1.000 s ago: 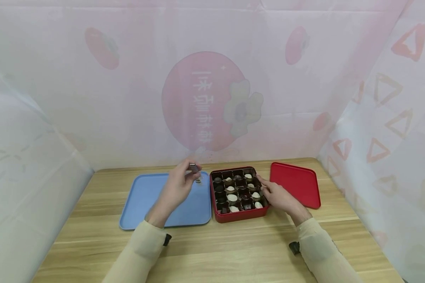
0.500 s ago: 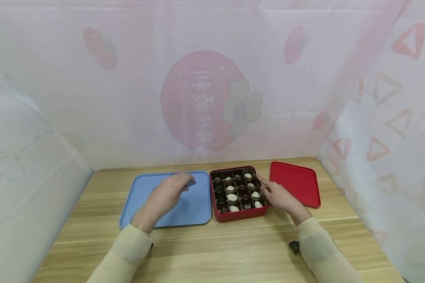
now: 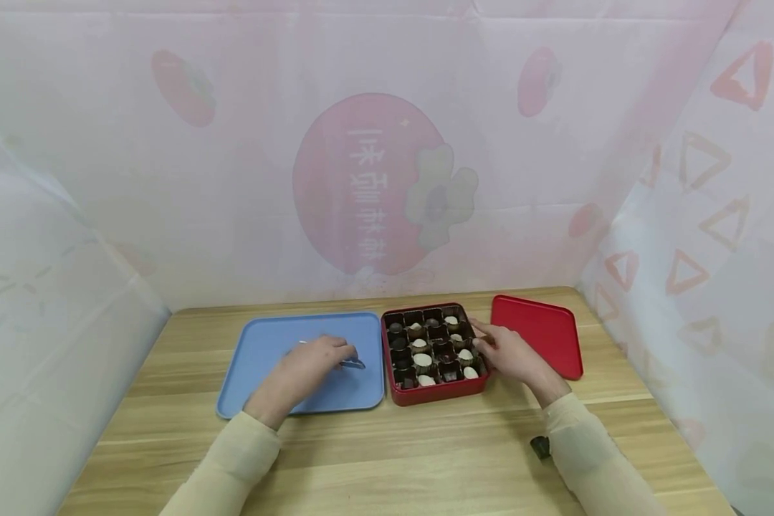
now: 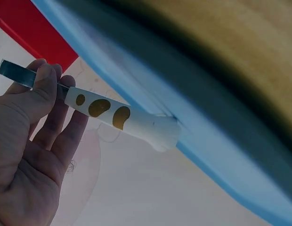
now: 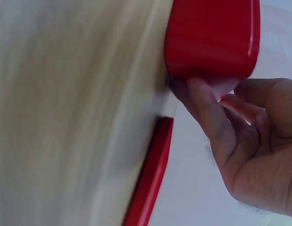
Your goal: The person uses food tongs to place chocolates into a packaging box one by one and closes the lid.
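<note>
My left hand (image 3: 306,369) is low over the blue tray (image 3: 274,337), pinching a small utensil by its metal part between thumb and fingers. This utensil (image 4: 120,115) has a white handle with brown spots and a flat metal end; its handle tip is right at the tray in the left wrist view. I cannot tell what kind of utensil it is. My right hand (image 3: 509,351) grips the right side of a red box (image 3: 441,391), thumb at the rim and fingers against the outer wall (image 5: 212,37). Dark and white chocolates (image 3: 423,360) fill its divided insert.
A flat red lid (image 3: 535,333) lies to the right of the box, behind my right forearm. The tray stands close to the box's left side. All of it is on a wooden table (image 3: 387,459) with printed cloth (image 3: 232,179) hanging behind and at the sides.
My left hand has come down from above the tray's right end, first leftward, then lower, with the utensil in its fingers. The right hand stays at the box.
</note>
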`<state>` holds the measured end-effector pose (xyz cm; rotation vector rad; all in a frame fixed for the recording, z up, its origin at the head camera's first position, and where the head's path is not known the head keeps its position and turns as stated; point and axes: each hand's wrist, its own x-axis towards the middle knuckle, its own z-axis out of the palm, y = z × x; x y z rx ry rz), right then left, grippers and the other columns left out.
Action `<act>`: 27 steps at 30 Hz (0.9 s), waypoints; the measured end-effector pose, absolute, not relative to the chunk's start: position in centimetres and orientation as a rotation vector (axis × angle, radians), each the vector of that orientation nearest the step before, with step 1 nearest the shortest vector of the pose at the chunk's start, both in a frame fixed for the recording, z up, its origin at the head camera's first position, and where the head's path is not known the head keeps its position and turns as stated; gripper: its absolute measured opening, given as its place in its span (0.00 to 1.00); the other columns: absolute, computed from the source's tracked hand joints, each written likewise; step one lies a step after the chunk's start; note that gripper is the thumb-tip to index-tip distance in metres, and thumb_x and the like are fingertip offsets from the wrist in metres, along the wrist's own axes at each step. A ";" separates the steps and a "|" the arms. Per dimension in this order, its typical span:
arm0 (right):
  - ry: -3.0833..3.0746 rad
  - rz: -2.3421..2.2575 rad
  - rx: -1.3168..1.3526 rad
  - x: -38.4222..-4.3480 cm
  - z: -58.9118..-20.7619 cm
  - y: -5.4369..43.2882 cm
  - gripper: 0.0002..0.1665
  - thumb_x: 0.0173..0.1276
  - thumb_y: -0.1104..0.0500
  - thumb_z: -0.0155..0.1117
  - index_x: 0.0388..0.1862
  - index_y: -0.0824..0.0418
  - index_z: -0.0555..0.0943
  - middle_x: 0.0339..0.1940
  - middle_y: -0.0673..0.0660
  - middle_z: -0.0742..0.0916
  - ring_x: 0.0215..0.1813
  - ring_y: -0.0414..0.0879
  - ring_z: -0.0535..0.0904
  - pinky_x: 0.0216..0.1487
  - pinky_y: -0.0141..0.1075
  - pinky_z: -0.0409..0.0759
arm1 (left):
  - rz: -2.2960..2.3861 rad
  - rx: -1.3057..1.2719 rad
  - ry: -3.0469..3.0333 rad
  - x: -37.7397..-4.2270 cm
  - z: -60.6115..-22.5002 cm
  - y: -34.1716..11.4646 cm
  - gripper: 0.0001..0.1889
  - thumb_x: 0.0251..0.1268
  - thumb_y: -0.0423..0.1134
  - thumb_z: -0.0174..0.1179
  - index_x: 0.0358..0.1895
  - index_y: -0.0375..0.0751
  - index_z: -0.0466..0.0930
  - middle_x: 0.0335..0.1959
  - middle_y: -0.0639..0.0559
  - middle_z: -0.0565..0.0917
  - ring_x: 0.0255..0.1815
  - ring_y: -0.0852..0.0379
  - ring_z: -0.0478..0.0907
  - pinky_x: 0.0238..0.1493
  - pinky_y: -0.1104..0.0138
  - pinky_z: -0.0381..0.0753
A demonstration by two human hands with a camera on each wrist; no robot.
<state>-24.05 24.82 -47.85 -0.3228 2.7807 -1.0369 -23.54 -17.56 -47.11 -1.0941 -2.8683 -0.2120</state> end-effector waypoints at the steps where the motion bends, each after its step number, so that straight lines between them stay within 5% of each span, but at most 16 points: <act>1: 2.842 -0.997 -0.312 -24.0 -47.7 25.0 0.32 0.95 0.60 0.61 0.92 0.62 0.73 0.34 0.60 0.90 0.25 0.43 0.75 0.27 0.35 0.78 | -0.211 -1.106 -2.869 -23.6 -47.3 -17.6 0.13 0.76 0.29 0.77 0.55 0.50 0.94 0.53 0.54 0.97 0.55 0.51 0.94 0.58 0.57 0.99; 5: 3.109 -0.760 -0.229 -23.9 -47.1 26.6 0.19 0.88 0.61 0.72 0.71 0.63 0.89 0.54 0.65 0.98 0.40 0.56 0.93 0.37 0.53 0.93 | -0.209 -1.160 -2.878 -23.7 -48.1 -17.6 0.12 0.75 0.29 0.78 0.55 0.47 0.96 0.53 0.52 0.97 0.56 0.52 0.95 0.59 0.60 0.99; 9: 3.160 -0.527 -0.177 -23.6 -46.7 28.2 0.09 0.79 0.63 0.81 0.54 0.62 0.92 0.48 0.61 0.96 0.48 0.60 0.94 0.46 0.62 0.96 | -0.198 -1.215 -2.865 -23.7 -48.6 -17.7 0.11 0.74 0.28 0.78 0.53 0.46 0.97 0.50 0.52 0.96 0.53 0.54 0.94 0.56 0.63 0.99; 18: 2.970 -0.370 -0.183 -23.2 -46.6 29.5 0.10 0.76 0.64 0.83 0.37 0.57 0.88 0.35 0.53 0.91 0.40 0.50 0.86 0.40 0.52 0.90 | -0.171 -1.267 -2.835 -23.5 -49.0 -17.6 0.10 0.75 0.28 0.76 0.51 0.45 0.98 0.48 0.52 0.97 0.50 0.54 0.95 0.55 0.63 1.00; 27: 2.932 -0.343 -0.269 -22.5 -47.0 29.2 0.14 0.79 0.67 0.78 0.34 0.56 0.84 0.31 0.50 0.84 0.37 0.47 0.79 0.37 0.42 0.79 | -0.204 -1.296 -2.818 -23.5 -48.9 -17.6 0.10 0.77 0.25 0.74 0.50 0.44 0.98 0.48 0.52 0.97 0.51 0.55 0.95 0.54 0.64 0.99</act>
